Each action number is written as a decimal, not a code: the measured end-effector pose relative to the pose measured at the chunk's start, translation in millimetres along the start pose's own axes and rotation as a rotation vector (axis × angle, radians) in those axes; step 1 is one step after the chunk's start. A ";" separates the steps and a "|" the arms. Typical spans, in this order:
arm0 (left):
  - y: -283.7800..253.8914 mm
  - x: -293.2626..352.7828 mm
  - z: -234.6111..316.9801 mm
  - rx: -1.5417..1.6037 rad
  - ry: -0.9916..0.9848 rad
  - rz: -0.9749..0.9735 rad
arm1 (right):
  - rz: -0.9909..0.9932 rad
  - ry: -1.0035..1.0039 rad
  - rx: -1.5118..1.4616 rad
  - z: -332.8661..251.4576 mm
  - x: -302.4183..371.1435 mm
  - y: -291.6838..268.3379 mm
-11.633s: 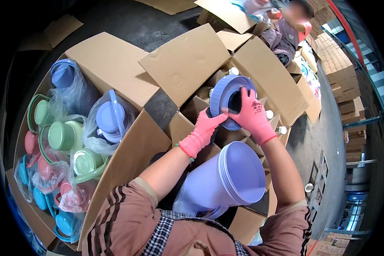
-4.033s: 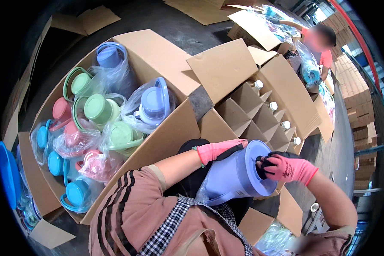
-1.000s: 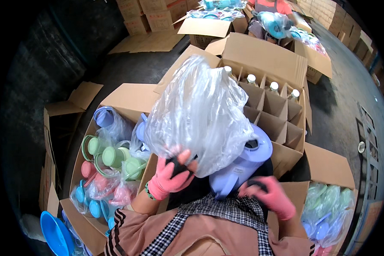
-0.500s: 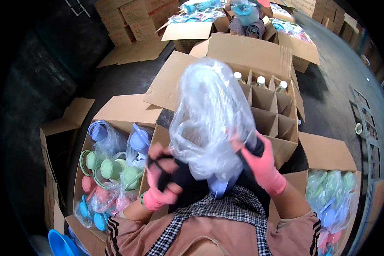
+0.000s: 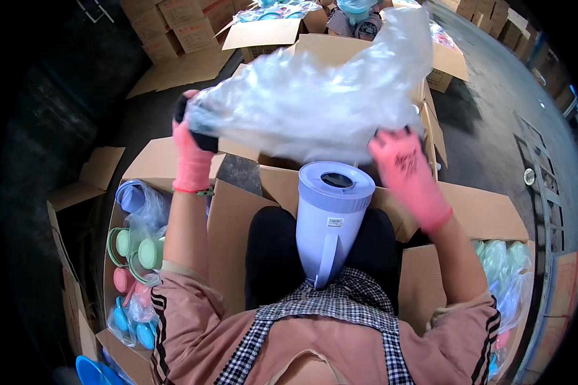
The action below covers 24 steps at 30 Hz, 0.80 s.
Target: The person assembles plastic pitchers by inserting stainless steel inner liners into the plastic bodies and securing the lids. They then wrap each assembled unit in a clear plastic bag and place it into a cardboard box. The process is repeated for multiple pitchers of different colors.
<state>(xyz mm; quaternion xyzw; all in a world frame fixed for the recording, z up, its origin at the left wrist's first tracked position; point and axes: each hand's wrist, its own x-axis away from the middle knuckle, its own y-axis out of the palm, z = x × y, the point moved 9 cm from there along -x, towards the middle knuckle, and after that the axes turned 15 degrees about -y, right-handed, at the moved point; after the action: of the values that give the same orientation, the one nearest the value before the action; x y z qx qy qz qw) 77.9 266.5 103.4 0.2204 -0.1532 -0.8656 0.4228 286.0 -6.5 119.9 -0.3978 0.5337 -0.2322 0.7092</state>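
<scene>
A clear plastic bag (image 5: 315,106) is stretched out in the air in front of me, smeared by motion. My left hand (image 5: 194,138), in a pink and black glove, grips its left end. My right hand (image 5: 404,160), gloved alike, has its fingers curled on the bag's lower right edge. Between my thighs, on my lap, a lavender plastic pitcher (image 5: 320,231) is wedged upright, tilted away from me. Its lid has a round dark opening, and its handle faces me. Neither hand touches the pitcher.
Open cartons of bagged pitchers in several colours stand at my left (image 5: 131,173) and right (image 5: 507,269). Ahead, the bag mostly covers a divided carton (image 5: 435,131). A blue basin (image 5: 95,372) is at lower left. Beyond, a person (image 5: 359,22) sits among more cartons.
The bag has come off the pitcher and spread out, up and away from me. Both hands have moved forward and farther apart with it. The pitcher now shows bare on my lap.
</scene>
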 end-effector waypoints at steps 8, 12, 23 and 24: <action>15.4 70.7 -225.3 -0.994 -0.504 -0.131 | 0.038 0.886 -1.102 79.2 172.3 209.9; 11.9 105.4 -181.3 -0.551 -0.675 -0.171 | 0.121 0.892 -1.672 29.1 173.5 160.4; 109.5 263.6 -192.6 -0.902 -0.479 -0.686 | -0.727 0.360 -0.715 1.3 168.7 220.1; 103.6 262.7 -196.3 -0.732 -0.805 -0.568 | -0.744 0.295 -0.685 -1.3 173.2 230.2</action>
<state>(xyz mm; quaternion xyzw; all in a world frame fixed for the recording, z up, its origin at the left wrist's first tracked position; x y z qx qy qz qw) 103.8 -20.6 -84.1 -0.2513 0.0709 -0.9561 0.1329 318.8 -5.0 -166.4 -0.7326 0.4957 -0.3341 0.3256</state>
